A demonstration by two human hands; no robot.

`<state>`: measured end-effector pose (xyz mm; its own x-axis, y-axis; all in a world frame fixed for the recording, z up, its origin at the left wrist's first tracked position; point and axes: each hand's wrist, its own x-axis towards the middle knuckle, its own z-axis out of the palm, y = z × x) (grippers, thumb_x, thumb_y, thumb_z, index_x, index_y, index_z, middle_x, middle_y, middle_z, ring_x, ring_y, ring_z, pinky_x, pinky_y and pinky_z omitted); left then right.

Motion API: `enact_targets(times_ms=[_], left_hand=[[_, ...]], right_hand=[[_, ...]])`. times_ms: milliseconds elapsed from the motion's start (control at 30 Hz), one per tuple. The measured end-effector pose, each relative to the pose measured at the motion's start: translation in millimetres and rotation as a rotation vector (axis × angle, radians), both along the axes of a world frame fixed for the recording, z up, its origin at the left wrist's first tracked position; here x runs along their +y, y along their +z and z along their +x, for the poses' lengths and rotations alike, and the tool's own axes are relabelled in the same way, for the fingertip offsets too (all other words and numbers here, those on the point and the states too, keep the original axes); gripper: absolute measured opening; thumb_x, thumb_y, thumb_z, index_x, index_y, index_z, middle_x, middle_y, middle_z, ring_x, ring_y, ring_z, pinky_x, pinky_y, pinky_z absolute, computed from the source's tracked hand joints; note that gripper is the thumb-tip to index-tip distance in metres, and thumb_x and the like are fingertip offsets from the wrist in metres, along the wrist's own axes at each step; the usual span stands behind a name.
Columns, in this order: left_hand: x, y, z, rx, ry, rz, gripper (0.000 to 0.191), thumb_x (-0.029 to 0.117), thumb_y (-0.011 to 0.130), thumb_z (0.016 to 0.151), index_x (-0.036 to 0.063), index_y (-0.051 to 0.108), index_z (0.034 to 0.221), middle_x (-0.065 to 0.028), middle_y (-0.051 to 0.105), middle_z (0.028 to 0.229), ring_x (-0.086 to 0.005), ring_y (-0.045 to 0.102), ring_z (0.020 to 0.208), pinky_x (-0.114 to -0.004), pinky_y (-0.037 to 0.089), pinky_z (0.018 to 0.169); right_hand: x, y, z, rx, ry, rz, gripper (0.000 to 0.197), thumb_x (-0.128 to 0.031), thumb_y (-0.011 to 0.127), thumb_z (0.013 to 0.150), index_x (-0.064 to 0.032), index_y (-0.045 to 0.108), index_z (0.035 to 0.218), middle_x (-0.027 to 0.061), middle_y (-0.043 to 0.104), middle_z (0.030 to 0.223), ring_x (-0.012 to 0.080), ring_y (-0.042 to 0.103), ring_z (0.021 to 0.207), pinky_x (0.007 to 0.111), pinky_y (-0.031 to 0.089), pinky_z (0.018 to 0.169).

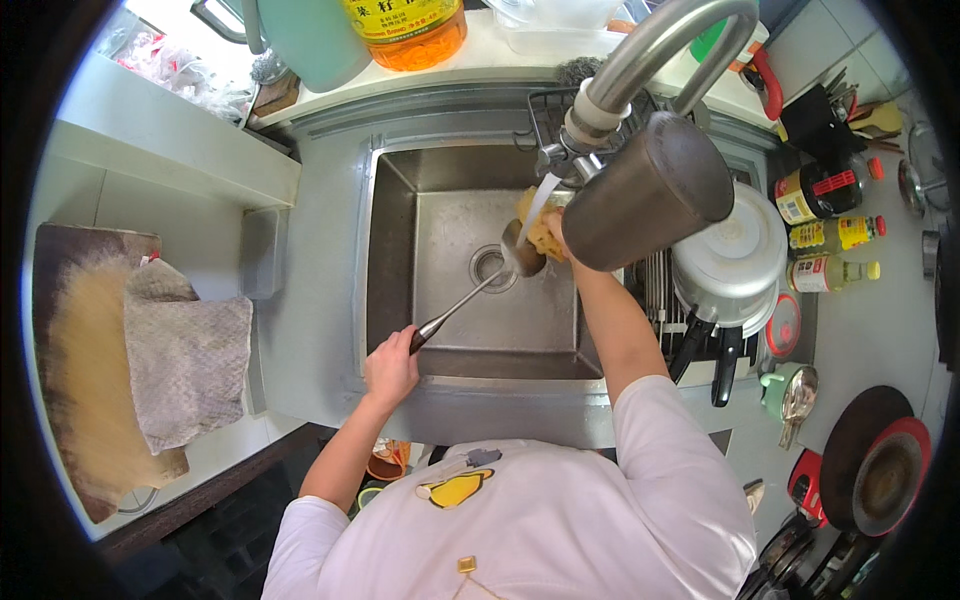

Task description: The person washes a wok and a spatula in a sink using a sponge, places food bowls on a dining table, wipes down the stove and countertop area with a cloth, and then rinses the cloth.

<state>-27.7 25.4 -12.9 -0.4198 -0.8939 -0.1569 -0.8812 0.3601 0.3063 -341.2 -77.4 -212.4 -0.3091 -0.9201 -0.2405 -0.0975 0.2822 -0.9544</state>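
Observation:
My left hand (392, 369) is closed round the dark handle of a long metal ladle (459, 303) at the near left edge of a steel sink (480, 365). The ladle's bowl end lies under the stream of water (537, 201), near the right of the drain (492, 262). My right hand (556, 231) holds a yellow sponge or scrubbing cloth (541, 241) against the bowl. A tap with a dark cylindrical body (645, 195) hangs over my right wrist and hides part of the hand.
Right of the sink a lidded pressure cooker (727, 240) stands on a rack, with bottles (829, 274) beyond it. A wire basket (545, 120) sits behind the sink. An oil bottle (416, 37) stands on the back ledge. A grey cloth (191, 367) lies at far left.

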Motion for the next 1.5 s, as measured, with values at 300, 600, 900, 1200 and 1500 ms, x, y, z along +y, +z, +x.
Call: enact_targets(times_ms=[300, 600, 900, 1200, 1500], left_hand=[[-19.5, -31.9, -49.1, 0.698, 0.624, 1.387, 0.026, 0.031, 0.05, 0.08, 0.0086, 0.043, 0.091, -0.0017, 0.044, 0.061, -0.0116, 0.044, 0.044, -0.024, 0.037, 0.038], [-22.5, 6.7, -25.3, 0.876, 0.701, 1.955, 0.032, 0.045, 0.034, 0.084, 0.0139, 0.043, 0.084, 0.0058, 0.032, 0.047, -0.0013, 0.025, 0.032, -0.017, 0.02, 0.028], [6.0, 23.0, -10.7, 0.717, 0.798, 1.671, 0.033, 0.046, 0.036, 0.083, 0.0137, 0.044, 0.083, 0.004, 0.033, 0.047, -0.0028, 0.025, 0.031, -0.018, 0.02, 0.028], [16.9, 14.8, 5.1, 0.65, 0.729, 1.663, 0.032, 0.044, 0.036, 0.084, 0.0125, 0.04, 0.082, 0.0036, 0.034, 0.048, -0.0042, 0.029, 0.033, -0.02, 0.025, 0.03], [10.9, 0.1, -13.3, 0.874, 0.785, 1.776, 0.031, 0.044, 0.037, 0.084, 0.0133, 0.042, 0.083, 0.0046, 0.034, 0.047, -0.0036, 0.026, 0.031, -0.019, 0.023, 0.029]], right_hand=[[87.0, 106.5, 100.9, 0.31, -0.071, -0.128, 0.044, -0.012, 0.048, 0.064, -0.0046, 0.048, 0.107, 0.0182, 0.048, 0.098, 0.0316, 0.046, 0.094, 0.036, 0.037, 0.081], [46.6, 77.9, 55.0, 0.237, -0.148, 0.146, 0.026, -0.013, 0.048, 0.063, -0.0059, 0.055, 0.087, 0.0174, 0.051, 0.093, 0.0322, 0.049, 0.088, 0.038, 0.04, 0.075], [26.4, 21.3, 34.7, 0.574, -0.443, 0.111, 0.034, -0.007, 0.051, 0.067, -0.0094, 0.047, 0.1, 0.0175, 0.047, 0.095, 0.0356, 0.047, 0.086, 0.041, 0.039, 0.073], [98.0, 58.7, 75.0, 0.676, 0.15, -0.078, 0.054, 0.003, 0.051, 0.064, -0.0095, 0.039, 0.115, 0.0155, 0.038, 0.099, 0.0342, 0.039, 0.094, 0.039, 0.036, 0.08], [87.4, 81.2, 93.7, 0.733, 0.097, -0.07, 0.048, -0.001, 0.051, 0.066, -0.0129, 0.042, 0.112, 0.014, 0.04, 0.095, 0.0322, 0.042, 0.091, 0.038, 0.04, 0.075]])
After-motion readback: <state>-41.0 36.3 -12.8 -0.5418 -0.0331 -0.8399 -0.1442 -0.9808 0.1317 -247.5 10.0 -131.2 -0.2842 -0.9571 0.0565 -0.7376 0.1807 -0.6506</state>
